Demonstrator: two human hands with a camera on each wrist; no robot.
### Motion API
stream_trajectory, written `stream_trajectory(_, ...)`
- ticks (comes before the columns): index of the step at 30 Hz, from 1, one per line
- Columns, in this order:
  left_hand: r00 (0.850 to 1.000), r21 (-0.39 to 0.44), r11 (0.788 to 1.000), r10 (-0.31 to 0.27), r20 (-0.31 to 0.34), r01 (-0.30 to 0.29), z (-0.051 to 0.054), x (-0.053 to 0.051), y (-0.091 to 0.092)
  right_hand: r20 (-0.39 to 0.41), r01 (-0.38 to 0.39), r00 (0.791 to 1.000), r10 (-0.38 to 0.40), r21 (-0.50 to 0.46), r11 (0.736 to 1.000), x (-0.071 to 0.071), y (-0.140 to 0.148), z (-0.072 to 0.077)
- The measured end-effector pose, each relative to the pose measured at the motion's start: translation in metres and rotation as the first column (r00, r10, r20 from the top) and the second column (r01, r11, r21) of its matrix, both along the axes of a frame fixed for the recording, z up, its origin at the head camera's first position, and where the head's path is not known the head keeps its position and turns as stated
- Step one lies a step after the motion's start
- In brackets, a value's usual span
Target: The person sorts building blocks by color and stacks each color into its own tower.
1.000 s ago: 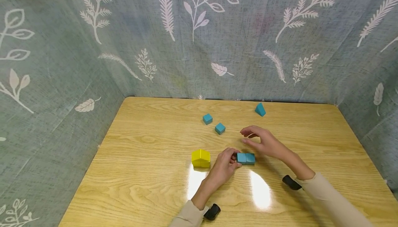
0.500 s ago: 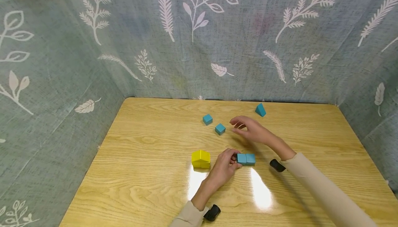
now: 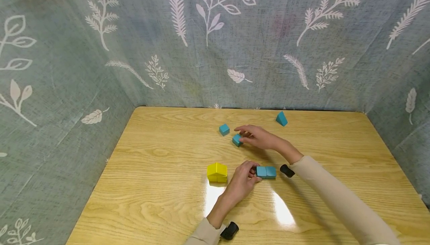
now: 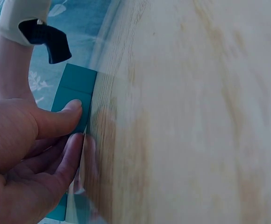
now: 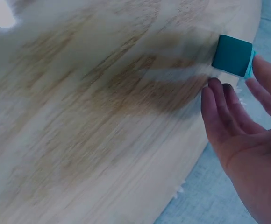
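Observation:
Two blue blocks [image 3: 266, 172] lie side by side on the table, and my left hand [image 3: 240, 181] grips their left end. The left wrist view shows my left thumb pressed on the nearer of these teal-looking blocks [image 4: 74, 100], fingertips below it. My right hand [image 3: 262, 138] is at a blue cube [image 3: 236, 140], fingers spread and relaxed, the thumb overlapping its right side. In the right wrist view the cube [image 5: 232, 55] sits just beyond the thumb and fingers of my right hand [image 5: 252, 144]; whether the thumb touches it, I cannot tell.
Behind and left of that cube lies another blue cube [image 3: 224, 129]. A blue wedge [image 3: 282, 119] stands near the table's back edge. Several yellow blocks [image 3: 217, 173] form a small house shape left of my left hand. A patterned cloth [image 3: 188, 77] hangs behind the table.
My right hand has moved left and away from me, from beside the paired blocks to the nearer loose cube. My left hand has kept its grip in the same place.

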State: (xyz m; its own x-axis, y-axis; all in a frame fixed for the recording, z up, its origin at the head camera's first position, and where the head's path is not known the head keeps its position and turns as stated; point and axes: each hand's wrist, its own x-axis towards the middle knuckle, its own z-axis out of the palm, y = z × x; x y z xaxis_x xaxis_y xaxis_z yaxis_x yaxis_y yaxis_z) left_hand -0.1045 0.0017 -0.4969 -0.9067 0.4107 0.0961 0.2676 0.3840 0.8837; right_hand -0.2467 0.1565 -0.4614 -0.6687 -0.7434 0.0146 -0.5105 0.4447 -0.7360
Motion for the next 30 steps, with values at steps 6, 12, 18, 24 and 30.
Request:
stream_trajectory(6, 1.0, -0.003, 1.0, 0.004, -0.024, -0.004, 0.0, 0.0, 0.001, 0.007, -0.011, 1.0, 0.011, 0.022, 1.0, 0.001, -0.003, 0.001)
stream_trajectory(12, 1.0, 0.0, 1.0, 0.0, -0.026, 0.0, 0.0, 0.0, 0.001, 0.055, -0.009, 0.998, 0.008, 0.003, 1.0, 0.003, -0.001, 0.0)
stream_trajectory(18, 1.0, 0.004, 1.0, -0.001, -0.02, 0.001, 0.0, 0.0, 0.0, 0.059, 0.023, 0.998, -0.022, -0.009, 1.0, 0.005, 0.0, -0.001)
stream_trajectory(24, 1.0, 0.005, 1.0, 0.004, -0.016, -0.004, 0.0, 0.0, 0.0, 0.025, 0.085, 0.996, -0.084, -0.062, 0.994, 0.009, 0.003, -0.002)
stream_trajectory(30, 1.0, 0.01, 1.0, 0.001, -0.022, -0.001, 0.0, 0.001, 0.0, 0.026, 0.116, 0.993, -0.114, -0.105, 0.988, 0.016, 0.01, -0.003)
